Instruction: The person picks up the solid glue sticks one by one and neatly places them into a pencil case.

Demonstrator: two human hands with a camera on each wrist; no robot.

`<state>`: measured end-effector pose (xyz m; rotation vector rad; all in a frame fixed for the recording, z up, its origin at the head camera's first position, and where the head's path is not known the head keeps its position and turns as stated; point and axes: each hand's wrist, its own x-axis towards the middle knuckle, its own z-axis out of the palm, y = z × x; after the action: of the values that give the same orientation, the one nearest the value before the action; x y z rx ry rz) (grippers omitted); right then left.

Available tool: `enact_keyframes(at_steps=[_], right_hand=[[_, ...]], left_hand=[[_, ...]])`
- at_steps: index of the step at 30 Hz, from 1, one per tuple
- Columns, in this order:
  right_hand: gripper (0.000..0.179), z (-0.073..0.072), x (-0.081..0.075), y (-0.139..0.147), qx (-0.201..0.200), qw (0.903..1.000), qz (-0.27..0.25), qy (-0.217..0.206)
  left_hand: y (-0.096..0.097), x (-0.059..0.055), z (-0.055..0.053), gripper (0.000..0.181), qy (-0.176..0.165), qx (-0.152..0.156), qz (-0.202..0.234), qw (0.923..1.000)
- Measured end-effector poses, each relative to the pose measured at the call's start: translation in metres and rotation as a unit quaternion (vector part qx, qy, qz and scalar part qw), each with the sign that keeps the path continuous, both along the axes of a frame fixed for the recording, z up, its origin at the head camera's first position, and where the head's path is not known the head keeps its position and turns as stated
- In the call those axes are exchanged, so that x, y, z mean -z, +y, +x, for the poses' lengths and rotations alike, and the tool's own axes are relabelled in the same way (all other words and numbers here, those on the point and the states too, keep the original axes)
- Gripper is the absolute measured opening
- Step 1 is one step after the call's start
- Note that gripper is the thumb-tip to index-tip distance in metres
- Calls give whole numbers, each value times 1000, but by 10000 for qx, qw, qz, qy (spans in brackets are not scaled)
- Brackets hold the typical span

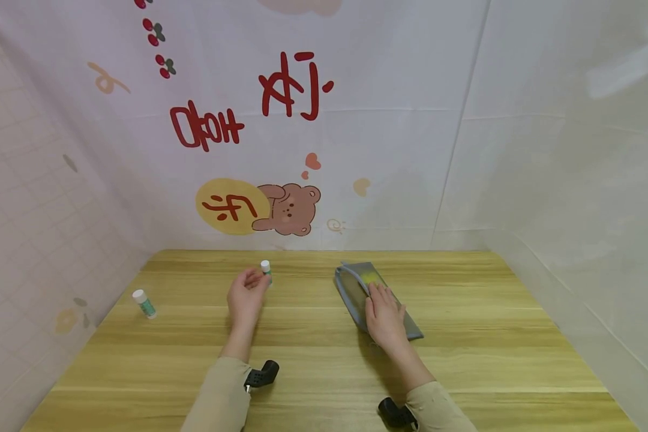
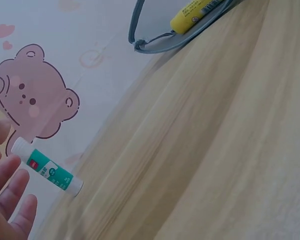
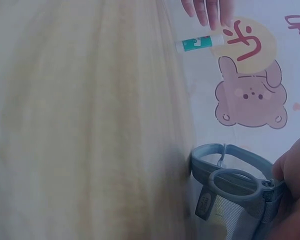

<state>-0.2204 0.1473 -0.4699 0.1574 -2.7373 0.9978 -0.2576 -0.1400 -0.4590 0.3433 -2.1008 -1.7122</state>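
A white-capped glue stick (image 1: pixel 266 271) with a green label stands upright near the table's back edge. My left hand (image 1: pixel 247 294) is right beside it, fingers loosely bent around the cap's height; the wrist views show no firm hold. My right hand (image 1: pixel 386 316) holds a grey mesh zip pouch (image 1: pixel 413 329) by its upper edge, fingers over the top panel and thumb (image 3: pixel 296 162) at the rim near the zipper. The pouch's mouth gapes to the left, with a loop (image 3: pixel 235 184) hanging there. A yellow tube (image 2: pixel 194 15) shows at the pouch, apparently inside.
A second green-labelled glue stick (image 1: pixel 144 304) stands on the left part of the wooden table (image 1: pixel 313 372). A white printed cloth (image 1: pixel 389 132) hangs behind the table and along both sides.
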Motion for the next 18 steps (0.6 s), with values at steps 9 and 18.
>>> enact_keyframes(at_steps=[9,18], right_hand=[[42,1,0,0,3,10000,2,4],[42,1,0,0,0,10000,14,23]], left_hand=[[-5,-1,-6,44,152,-24,13,9999],[-11,6,-15,52,142,182,-194,9995]])
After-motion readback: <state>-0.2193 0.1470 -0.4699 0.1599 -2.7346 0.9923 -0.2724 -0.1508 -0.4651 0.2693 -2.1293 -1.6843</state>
